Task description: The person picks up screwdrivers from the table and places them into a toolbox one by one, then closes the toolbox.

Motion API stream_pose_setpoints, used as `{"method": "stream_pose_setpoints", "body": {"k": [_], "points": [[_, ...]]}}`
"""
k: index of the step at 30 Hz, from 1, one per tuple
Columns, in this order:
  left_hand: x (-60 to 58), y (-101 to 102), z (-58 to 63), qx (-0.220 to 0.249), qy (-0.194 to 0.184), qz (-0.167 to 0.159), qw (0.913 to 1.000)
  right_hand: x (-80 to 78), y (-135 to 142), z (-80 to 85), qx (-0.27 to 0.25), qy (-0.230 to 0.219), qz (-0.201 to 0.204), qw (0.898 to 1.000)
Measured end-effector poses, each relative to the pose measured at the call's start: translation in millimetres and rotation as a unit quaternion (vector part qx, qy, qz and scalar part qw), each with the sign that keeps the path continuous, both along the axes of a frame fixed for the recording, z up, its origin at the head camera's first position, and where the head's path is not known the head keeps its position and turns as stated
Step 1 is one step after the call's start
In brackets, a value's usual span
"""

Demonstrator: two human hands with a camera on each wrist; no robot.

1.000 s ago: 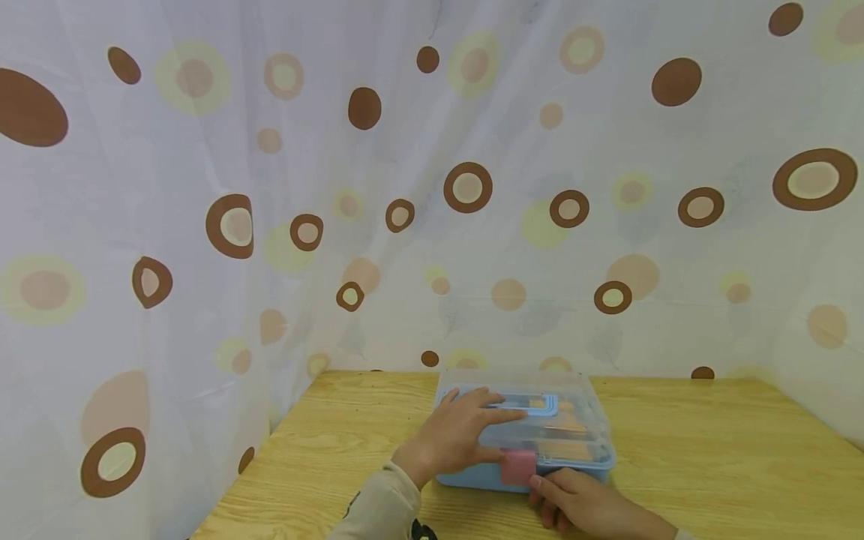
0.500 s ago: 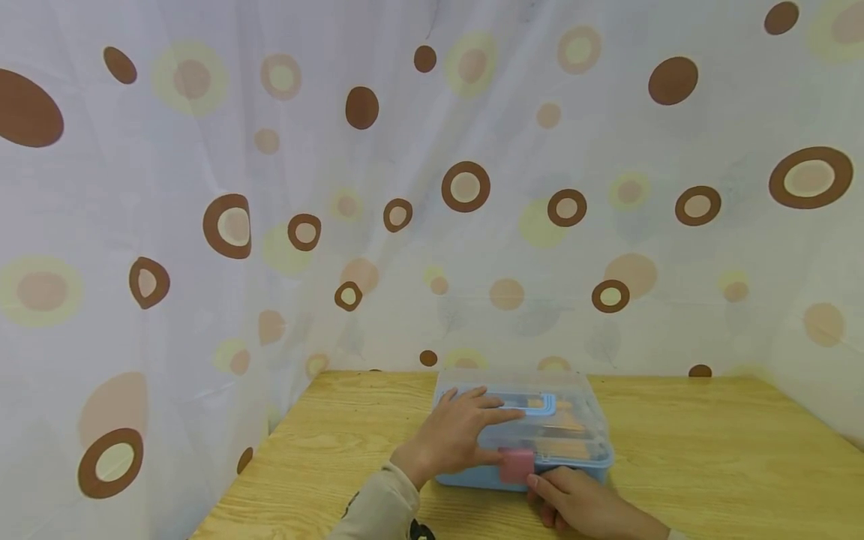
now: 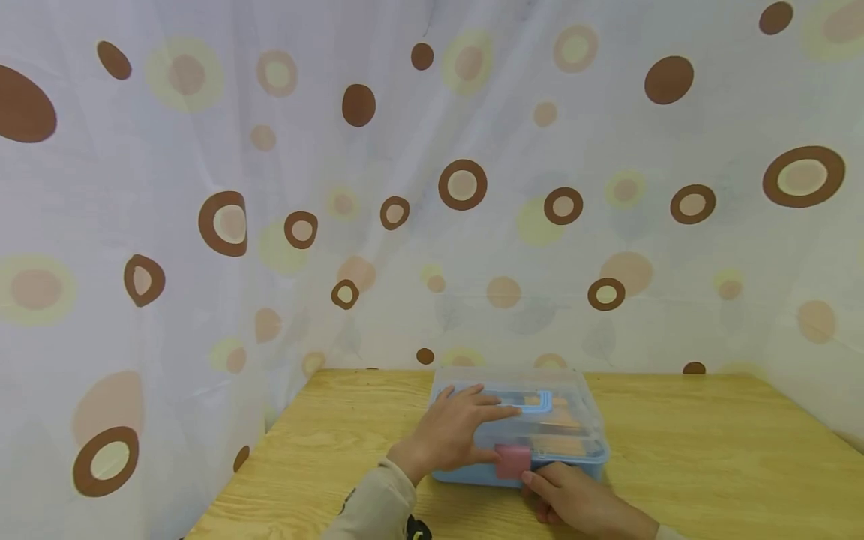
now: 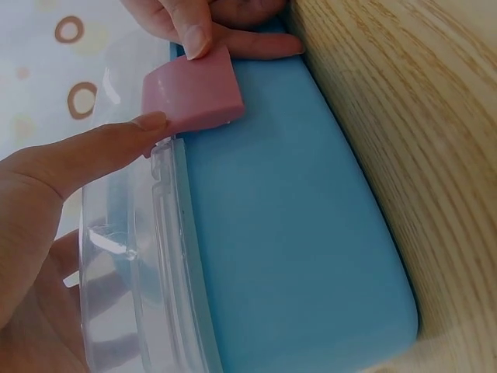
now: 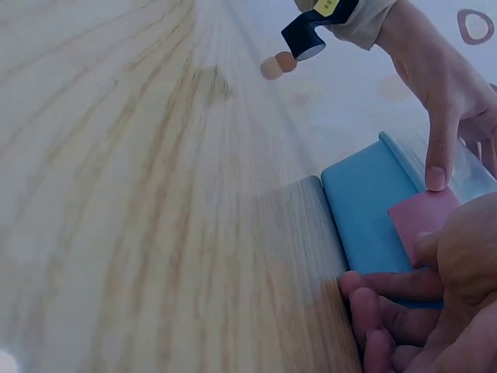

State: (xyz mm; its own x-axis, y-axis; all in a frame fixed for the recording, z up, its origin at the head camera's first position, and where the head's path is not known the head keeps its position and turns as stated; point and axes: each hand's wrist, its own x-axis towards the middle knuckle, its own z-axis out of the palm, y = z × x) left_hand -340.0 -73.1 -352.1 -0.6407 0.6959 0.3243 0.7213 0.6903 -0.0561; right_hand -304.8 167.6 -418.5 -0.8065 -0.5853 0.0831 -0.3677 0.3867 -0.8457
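Note:
A blue plastic storage box (image 3: 466, 475) with a clear lid (image 3: 574, 382) stands on the wooden table. On its front is a pink latch (image 3: 513, 461), which bridges lid and body. My left hand (image 3: 448, 435) rests on the lid with fingers spread, its thumb touching the latch's upper part. At the latch's right side, my right hand (image 3: 580, 499) has its thumb on the edge; its fingers (image 5: 396, 284) lie low against the box's front. The left wrist view shows both thumbs on the latch (image 4: 194, 93). Orange-toned contents and a light-blue handle (image 3: 540, 403) show at the lid.
The wooden table (image 3: 688, 450) extends on both sides of the box. A white curtain (image 3: 378, 150) with brown and yellow circles hangs behind and to the left. A dark strap device (image 3: 418, 529) sits at my left wrist.
Both hands keep their places on the box and latch. The whole head view has shifted slightly, so everything appears a little further left and up.

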Motion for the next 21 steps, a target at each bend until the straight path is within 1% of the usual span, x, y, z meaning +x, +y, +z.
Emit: {"method": "stream_pose_setpoints", "body": {"k": [12,18,21], "points": [[-3.5,1.0,-1.0,-0.002,0.002,0.006,1.0,3.0,-5.5,0.2,0.003,-0.013,-0.05,0.999],[-5.9,1.2,-0.8,0.004,0.005,0.006,1.0,0.8,-7.3,0.2,0.006,0.014,-0.057,0.998],[-6.2,1.5,-1.7,0.004,0.0,0.004,1.0,1.8,-6.2,0.4,0.009,0.009,-0.057,0.998]]}}
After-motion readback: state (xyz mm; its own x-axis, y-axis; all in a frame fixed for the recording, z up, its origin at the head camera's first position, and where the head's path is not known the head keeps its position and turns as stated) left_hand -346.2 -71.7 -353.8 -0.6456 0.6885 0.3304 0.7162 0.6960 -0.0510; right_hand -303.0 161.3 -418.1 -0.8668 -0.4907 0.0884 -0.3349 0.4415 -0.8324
